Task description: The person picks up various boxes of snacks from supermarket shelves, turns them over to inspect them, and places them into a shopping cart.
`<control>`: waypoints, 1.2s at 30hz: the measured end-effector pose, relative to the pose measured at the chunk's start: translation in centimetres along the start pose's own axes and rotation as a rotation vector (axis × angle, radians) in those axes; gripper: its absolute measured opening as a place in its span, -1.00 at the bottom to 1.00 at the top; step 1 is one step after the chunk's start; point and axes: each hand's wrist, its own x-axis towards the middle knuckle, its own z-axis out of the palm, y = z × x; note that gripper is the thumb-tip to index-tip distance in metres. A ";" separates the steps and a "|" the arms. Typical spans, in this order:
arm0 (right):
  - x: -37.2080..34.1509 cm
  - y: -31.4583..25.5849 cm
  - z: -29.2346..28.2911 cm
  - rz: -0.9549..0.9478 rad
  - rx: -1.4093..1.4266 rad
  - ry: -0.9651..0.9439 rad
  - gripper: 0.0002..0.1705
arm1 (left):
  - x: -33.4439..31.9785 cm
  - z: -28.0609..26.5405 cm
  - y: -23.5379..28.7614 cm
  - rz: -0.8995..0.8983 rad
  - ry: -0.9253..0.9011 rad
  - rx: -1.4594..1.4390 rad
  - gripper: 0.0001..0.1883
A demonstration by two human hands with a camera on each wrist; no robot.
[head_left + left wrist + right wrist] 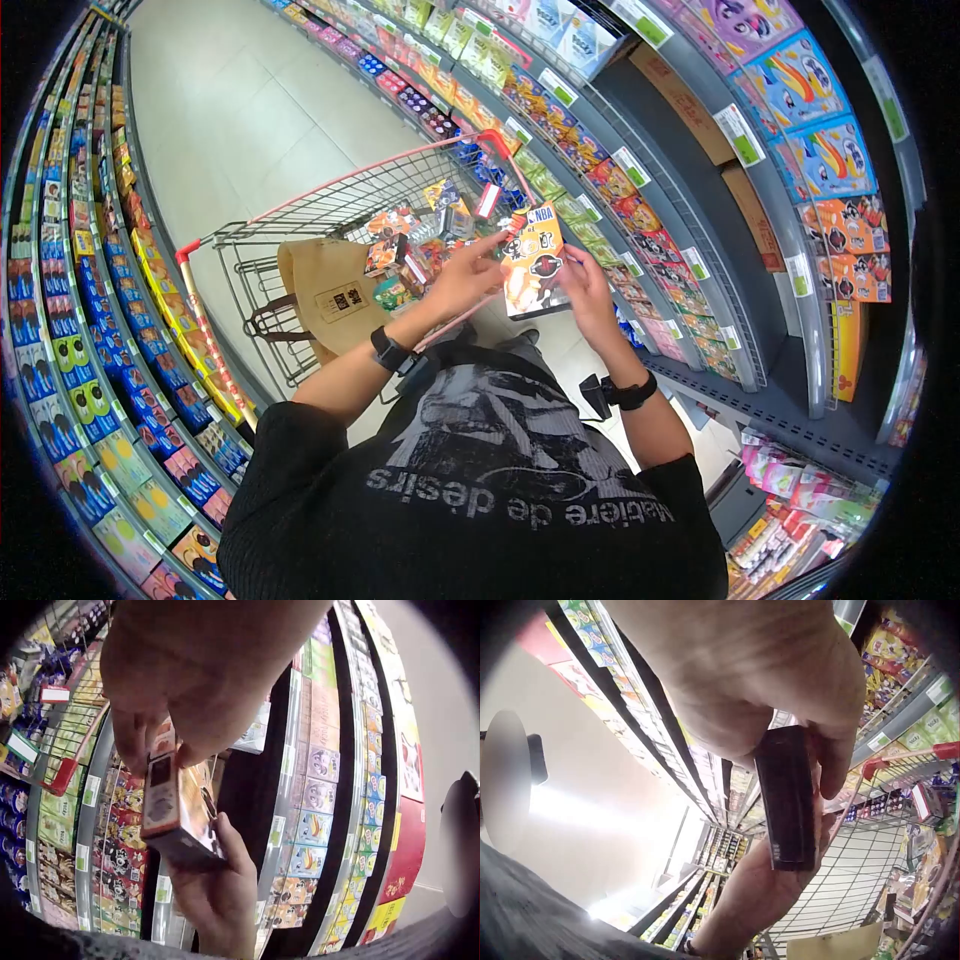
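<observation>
An orange and white box with NBA lettering (533, 268) is held between both hands above the cart's edge. My left hand (466, 281) grips its left side, fingers reaching onto the printed face. On the other side my right hand (588, 289) pinches its edge. In the left wrist view the box (178, 811) is tilted, its narrow side showing, with the right hand (217, 894) around its lower end. The right wrist view shows a dark side of the box (786, 799), with the left hand (761, 892) at its bottom end.
A wire shopping cart with red trim (330, 172) holds a tan bag (325, 290) and several snack packages (395, 240). Stocked shelves (640, 200) run along the right, more shelves (90, 300) along the left. Tiled floor (220, 100) lies beyond the cart.
</observation>
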 end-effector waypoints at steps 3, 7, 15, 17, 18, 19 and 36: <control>0.6 1.4 1.8 -0.004 0.047 -0.032 -0.38 | -0.6 0.4 0.1 0.118 0.074 0.028 -0.24; 1.6 0.5 4.9 0.060 -0.106 -0.182 -0.35 | -1.3 0.2 1.2 0.076 0.096 0.054 -0.20; 3.3 4.4 7.7 -0.220 -0.543 -0.267 -0.13 | -0.9 -4.8 -3.7 -0.015 0.070 -0.532 -0.52; 4.7 8.3 6.9 0.069 -0.263 -0.289 -0.17 | -1.0 -5.4 -4.1 -0.021 0.078 -0.574 -0.52; 5.2 9.5 6.7 0.212 -0.122 -0.294 -0.19 | -0.9 -5.8 -4.8 -0.024 0.070 -0.543 -0.51; 5.2 9.0 7.0 0.316 -0.057 -0.296 -0.22 | -0.7 -6.2 -5.7 -0.027 0.062 -0.512 -0.51; 3.3 11.5 6.9 0.349 -0.127 -0.551 -0.53 | -0.4 -11.7 -14.9 -0.320 0.394 -0.035 -0.69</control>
